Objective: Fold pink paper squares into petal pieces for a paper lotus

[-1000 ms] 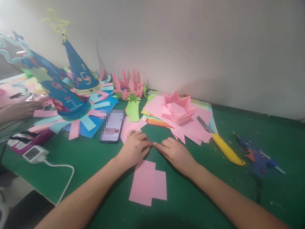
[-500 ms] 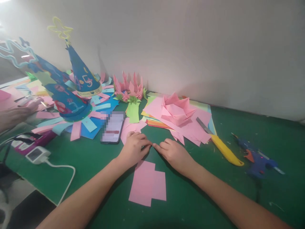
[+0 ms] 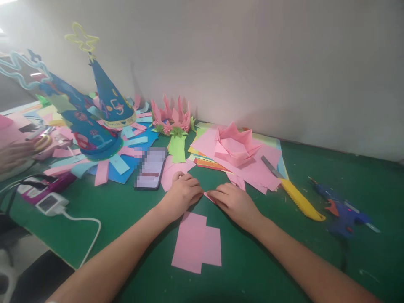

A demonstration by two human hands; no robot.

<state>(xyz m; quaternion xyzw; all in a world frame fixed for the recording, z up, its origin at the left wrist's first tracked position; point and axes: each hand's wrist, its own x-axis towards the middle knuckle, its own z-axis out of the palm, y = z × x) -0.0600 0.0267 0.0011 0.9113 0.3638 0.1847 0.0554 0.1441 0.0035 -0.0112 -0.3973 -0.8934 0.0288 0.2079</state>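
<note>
My left hand (image 3: 184, 193) and my right hand (image 3: 234, 203) meet over the green table, fingertips pinched close together. Between them shows a small folded piece of pink paper (image 3: 210, 197), mostly covered by the fingers. Both hands are closed on it. Nearer to me, two overlapping pink paper rectangles (image 3: 191, 240) lie flat. Just beyond the hands are more pink paper pieces (image 3: 168, 170) and a phone (image 3: 152, 169) with a blurred screen. A pink folded paper flower (image 3: 235, 145) rests on a stack of coloured paper behind my right hand.
To the right lie a yellow-handled utility knife (image 3: 299, 198), its blade showing, and a blue glue gun (image 3: 342, 214). Decorated blue cone hats (image 3: 110, 94) and a pink paper crown (image 3: 172, 118) stand at the back. A power strip (image 3: 47, 187) and another person's hand (image 3: 15, 158) are on the left.
A sliver of the pink paper now shows between my fingertips, and my right fingers have shifted slightly. At the left, the other person's hand has drawn back, exposing scissors.
</note>
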